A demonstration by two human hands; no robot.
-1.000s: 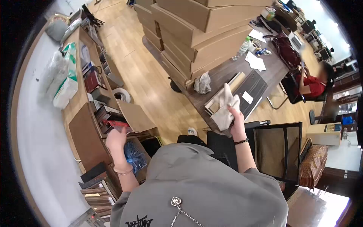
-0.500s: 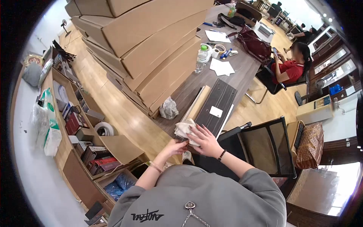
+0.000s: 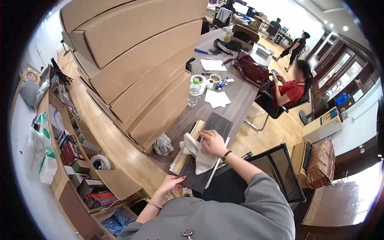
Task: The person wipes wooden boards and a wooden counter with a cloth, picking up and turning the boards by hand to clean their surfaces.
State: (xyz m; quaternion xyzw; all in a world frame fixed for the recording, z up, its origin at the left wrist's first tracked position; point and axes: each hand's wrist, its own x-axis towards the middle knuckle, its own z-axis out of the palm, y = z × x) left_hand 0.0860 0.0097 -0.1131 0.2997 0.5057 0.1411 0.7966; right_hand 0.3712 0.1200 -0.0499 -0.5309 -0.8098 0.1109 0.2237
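A dark flat panel (image 3: 218,124) lies near the table's front edge, beside light wooden strips (image 3: 180,163). My right hand (image 3: 213,144) presses a whitish cloth (image 3: 205,161) onto the panel, its fingers bent over the cloth. My left hand (image 3: 171,184) is at the near left corner of the panel, thumb on the edge and the other fingers partly hidden. A crumpled grey-white wad (image 3: 163,145) sits on the table left of the strips.
Stacked cardboard boxes (image 3: 148,52) rise at the left of the table (image 3: 240,105). A bottle (image 3: 194,93), papers (image 3: 217,99), tape and a dark red bag (image 3: 251,70) lie further back. A seated person in red (image 3: 291,93) holds a phone. Office chair (image 3: 276,172) at right; open cabinet (image 3: 76,200) at left.
My right hand has moved the cloth onto the panel. My left hand has come from the cabinet side to the panel's near corner. The view has turned, and the white card no longer shows.
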